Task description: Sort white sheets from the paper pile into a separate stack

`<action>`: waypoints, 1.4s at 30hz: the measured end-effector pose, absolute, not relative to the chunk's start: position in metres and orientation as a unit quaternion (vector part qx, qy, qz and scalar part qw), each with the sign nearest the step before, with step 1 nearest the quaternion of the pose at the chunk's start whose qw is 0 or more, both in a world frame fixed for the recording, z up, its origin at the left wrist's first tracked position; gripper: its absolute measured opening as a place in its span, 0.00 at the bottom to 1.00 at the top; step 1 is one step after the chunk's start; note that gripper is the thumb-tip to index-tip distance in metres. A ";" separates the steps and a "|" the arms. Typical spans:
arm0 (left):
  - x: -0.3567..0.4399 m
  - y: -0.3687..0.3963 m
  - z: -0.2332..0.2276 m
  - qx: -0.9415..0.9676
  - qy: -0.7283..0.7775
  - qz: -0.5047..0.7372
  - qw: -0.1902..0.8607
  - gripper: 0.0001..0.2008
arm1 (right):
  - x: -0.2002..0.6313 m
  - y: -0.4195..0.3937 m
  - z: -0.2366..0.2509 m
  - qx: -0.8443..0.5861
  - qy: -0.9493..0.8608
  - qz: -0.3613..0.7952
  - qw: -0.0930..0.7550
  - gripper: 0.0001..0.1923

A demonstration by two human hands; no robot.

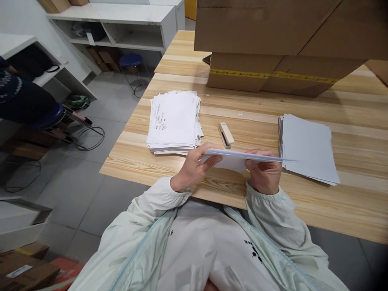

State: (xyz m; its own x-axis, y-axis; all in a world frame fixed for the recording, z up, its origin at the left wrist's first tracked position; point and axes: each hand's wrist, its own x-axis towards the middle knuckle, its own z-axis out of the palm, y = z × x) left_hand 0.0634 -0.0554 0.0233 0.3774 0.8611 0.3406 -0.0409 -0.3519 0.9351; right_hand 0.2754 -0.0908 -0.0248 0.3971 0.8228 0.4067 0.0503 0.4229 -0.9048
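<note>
A thin set of white paper sheets (230, 161) is held upright, nearly edge-on to me, above the table's near edge. My left hand (196, 166) pinches its left end, thumb on the near side. Its right part is gripped by my right hand (264, 171), fingers closed round the lower edge. Just beyond the sheets lies a cream stapler (226, 134), touched by neither hand. To the left is a tall, uneven stack of printed papers (176, 119). A second stack, with a blank sheet on top (309, 147), rests to the right of my right hand.
Large cardboard boxes (242, 72) stand stacked at the back of the wooden table (136, 155). Behind it are white shelves (133, 14) and a blue stool (131, 60). A seated person (24, 97) is at the far left. Cartons (27, 266) lie on the floor at lower left.
</note>
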 end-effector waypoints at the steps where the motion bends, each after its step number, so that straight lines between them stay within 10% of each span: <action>1: 0.065 -0.057 0.023 0.674 0.309 0.469 0.480 0.19 | 0.276 -0.092 -0.025 -0.467 -0.474 0.284 0.690 0.15; 11: 0.070 -0.069 0.029 0.605 0.377 0.456 0.533 0.12 | 0.272 -0.097 -0.021 -0.501 -0.498 0.254 0.661 0.20; 17: 0.085 -0.085 0.039 0.527 0.423 0.488 0.553 0.32 | 0.281 -0.118 0.001 -0.654 -0.475 0.112 0.577 0.24; 29: 0.104 -0.073 0.009 0.375 0.409 0.180 0.812 0.17 | 0.353 -0.131 -0.026 -0.723 -0.430 0.395 0.368 0.33; 42: 0.121 -0.051 -0.005 0.339 0.456 0.255 0.783 0.18 | 0.370 -0.114 -0.015 -0.762 -0.578 0.170 0.238 0.31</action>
State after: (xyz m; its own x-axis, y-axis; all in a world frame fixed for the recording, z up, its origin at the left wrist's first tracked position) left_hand 0.1206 -0.0514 -0.0048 0.4543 0.7084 -0.5402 -0.0915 0.6403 0.7627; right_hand 0.3695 -0.1144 -0.0153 0.2731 0.9619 0.0152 0.7998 -0.2182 -0.5592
